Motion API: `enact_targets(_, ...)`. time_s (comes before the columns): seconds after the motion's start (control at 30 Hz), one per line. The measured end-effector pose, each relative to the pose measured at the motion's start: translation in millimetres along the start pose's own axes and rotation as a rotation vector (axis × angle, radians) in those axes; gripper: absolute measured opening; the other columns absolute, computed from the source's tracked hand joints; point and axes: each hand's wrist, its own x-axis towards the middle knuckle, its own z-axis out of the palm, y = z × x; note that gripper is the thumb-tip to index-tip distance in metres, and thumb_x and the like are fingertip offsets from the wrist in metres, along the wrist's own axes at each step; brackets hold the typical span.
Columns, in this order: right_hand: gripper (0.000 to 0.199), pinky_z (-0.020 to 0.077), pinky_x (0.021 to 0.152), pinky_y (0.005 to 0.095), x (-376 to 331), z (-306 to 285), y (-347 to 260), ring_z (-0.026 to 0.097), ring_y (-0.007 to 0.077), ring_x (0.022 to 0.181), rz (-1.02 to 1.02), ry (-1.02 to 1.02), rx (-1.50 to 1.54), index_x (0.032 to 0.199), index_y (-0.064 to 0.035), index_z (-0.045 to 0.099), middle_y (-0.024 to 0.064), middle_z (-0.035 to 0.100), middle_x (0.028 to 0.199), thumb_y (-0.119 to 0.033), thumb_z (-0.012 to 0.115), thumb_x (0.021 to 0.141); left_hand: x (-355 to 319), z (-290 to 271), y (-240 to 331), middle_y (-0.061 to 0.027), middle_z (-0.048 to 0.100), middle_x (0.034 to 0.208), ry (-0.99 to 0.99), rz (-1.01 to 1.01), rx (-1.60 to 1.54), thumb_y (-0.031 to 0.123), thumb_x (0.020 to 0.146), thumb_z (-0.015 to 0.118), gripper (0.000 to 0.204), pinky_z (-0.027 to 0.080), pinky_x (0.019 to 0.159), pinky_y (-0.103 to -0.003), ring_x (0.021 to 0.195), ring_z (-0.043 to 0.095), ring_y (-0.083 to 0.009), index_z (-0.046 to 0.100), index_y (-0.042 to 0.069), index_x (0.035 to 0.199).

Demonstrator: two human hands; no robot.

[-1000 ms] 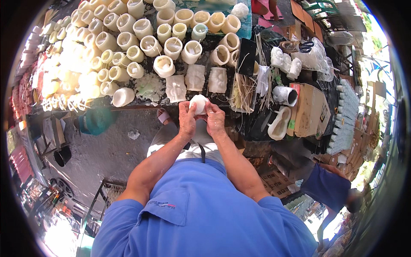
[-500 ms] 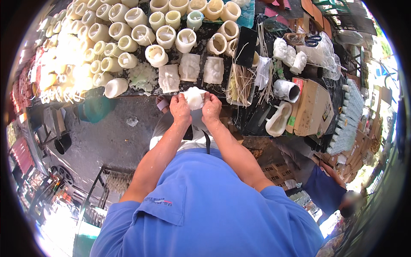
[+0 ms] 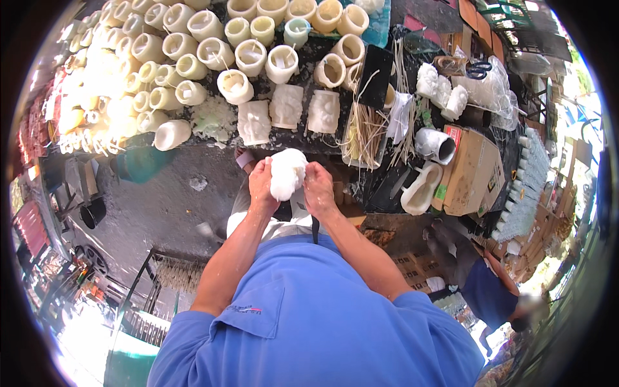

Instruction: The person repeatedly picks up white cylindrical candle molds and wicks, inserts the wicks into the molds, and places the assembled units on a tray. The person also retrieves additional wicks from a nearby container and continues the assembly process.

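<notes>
Grey, stained floor (image 3: 155, 200) shows below the bare left hand (image 3: 260, 187) and right hand (image 3: 319, 189), whose bent fingers grip opposite sides of a lumpy, white, wax-like piece (image 3: 288, 174), just on the person's side of a dark, littered worktable (image 3: 303, 137). Three off-white embossed cylinders (image 3: 286, 107) rest near its edge; beyond crowd cream-coloured, hollow, round cups (image 3: 250, 59).
</notes>
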Motion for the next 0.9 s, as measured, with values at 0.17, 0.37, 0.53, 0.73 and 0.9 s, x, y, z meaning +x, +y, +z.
enact_targets(0.17,0.031,0.0573,0.091,0.0306,3.6,24.3,-42.3,0.071,0.0143,0.097,0.015,-0.164,0.159,0.108,-0.0016,0.067,0.0062,0.074,0.105,-0.032,0.064,0.105,-26.1,30.6,55.0,-0.0093,0.073,0.103,-0.216,-0.032,-0.179,0.029,0.111,0.054,0.028,0.062,0.075,-0.034,0.085,0.073,-0.0165,0.062,0.003,0.115)
enact_targets(0.37,0.033,0.0472,0.067,0.0235,3.4,75.9,-71.1,0.056,0.0055,0.074,-0.227,0.034,-0.189,0.101,0.0007,0.07,-0.0021,0.067,0.085,-0.03,0.061,0.109,-42.9,43.3,105.7,-0.0122,0.069,0.124,-0.545,0.203,-0.182,0.027,0.111,0.055,0.043,0.056,0.097,-0.033,0.113,0.069,-0.0196,0.05,0.001,0.144)
enact_targets(0.53,0.036,0.0474,0.07,0.0261,-6.9,98.5,-87.9,0.055,0.0074,0.077,-0.279,-0.058,-0.399,0.109,0.001,0.068,-0.0013,0.066,0.087,-0.034,0.061,0.109,-73.4,30.8,125.8,-0.0168,0.063,0.141,-0.638,0.302,-0.049,0.026,0.111,0.053,0.054,0.052,0.107,-0.038,0.126,0.064,-0.0244,0.042,-0.003,0.156)
enact_targets(0.73,0.063,0.0519,0.099,0.0298,-29.4,118.8,-95.8,0.061,0.0161,0.118,-0.346,-0.294,-0.088,0.143,-0.0005,0.053,0.0091,0.064,0.132,-0.043,0.07,0.1,-80.1,32.0,147.4,-0.0082,0.075,0.112,-0.485,0.377,0.184,0.018,0.109,0.061,0.035,0.056,0.083,-0.025,0.096,0.068,-0.0096,0.065,-0.003,0.137)
enact_targets(0.9,0.059,0.0508,0.106,0.0324,-35.6,122.1,-81.9,0.061,0.0174,0.124,-0.342,-0.312,-0.114,0.149,0.0002,0.052,0.0121,0.064,0.138,-0.032,0.07,0.102,-83.4,26.3,147.7,-0.0063,0.074,0.099,-0.428,0.438,0.229,0.02,0.11,0.059,0.027,0.055,0.073,-0.025,0.084,0.066,-0.0067,0.068,-0.001,0.123)
